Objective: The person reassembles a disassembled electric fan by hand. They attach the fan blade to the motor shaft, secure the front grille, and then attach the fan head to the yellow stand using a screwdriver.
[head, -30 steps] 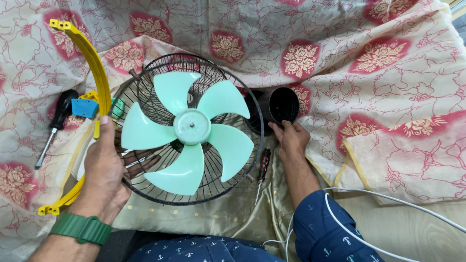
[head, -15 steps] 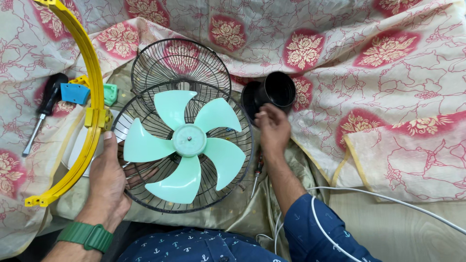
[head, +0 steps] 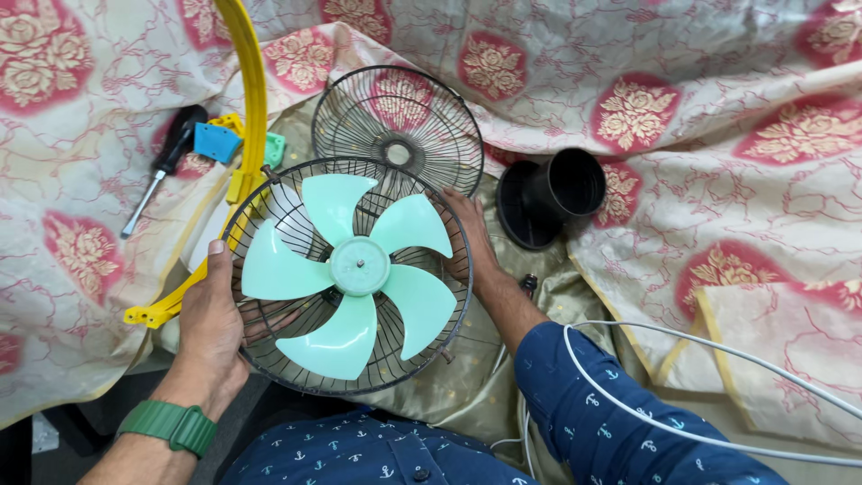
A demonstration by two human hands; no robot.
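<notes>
Nearest: dark blue patterned sleeve (head: 620, 413) and a white cable (head: 718, 359) looped over it at lower right; a green wrist strap (head: 169, 425) is worn on the left arm.

Fan assembly, a black wire rear guard (head: 269, 346) with the mint-green five-blade propeller (head: 359, 269) seated in it, is held face-up between both hands, directly in front of the torso. Hub axis points roughly up toward the camera; guard plane is tilted slightly.

Left hand (head: 211, 328) is clamped on the guard's left rim: thumb laid over the rim wires, fingers curled underneath, seen through the mesh. Right hand (head: 467, 238) is pressed against the upper-right rim, fingers spread flat along the wires; whether anything is pinched cannot be told, as part of the hand is hidden behind the guard. Both hands are in contact, on opposite sides of the rim; neither is nearer than the other.

Just beyond the right wrist, a small dark screwdriver handle (head: 528, 284) is partly seen on the gold cloth (head: 467, 386).

Farther out: second wire guard (head: 398, 126) lying flat, touching or overlapping the held guard's top edge. Black cylindrical housing (head: 557, 193) on its side to the right, open end facing the camera. Yellow curved trim ring (head: 251, 117) arcs along the left, passing behind the held guard. Blue and green plastic pieces (head: 220, 142) beside it, black-handled screwdriver (head: 166, 162) farther left.

All of it lies on a cream bedsheet with red floral medallions (head: 682, 81). No packages, labels or signs are seen.
</notes>
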